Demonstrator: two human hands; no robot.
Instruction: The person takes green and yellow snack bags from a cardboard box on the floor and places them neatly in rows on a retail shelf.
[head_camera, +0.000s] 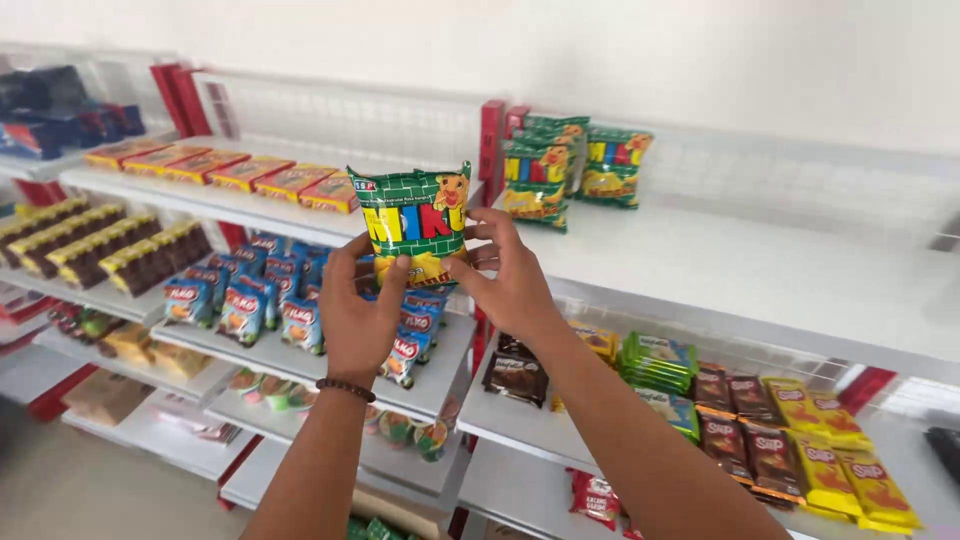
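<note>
the left hand (358, 310) and right hand (508, 278) are both gripping a green snack bag (413, 222) in the middle of the frame, near the white top shelf (740, 265).

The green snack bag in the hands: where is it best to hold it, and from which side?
Probably by the lower corners, from below, one hand per side. The green bag stands upright and looks puffy in the middle, so pinching its flatter bottom edge seems safest. The left hand and right hand already pinch it there.
</note>
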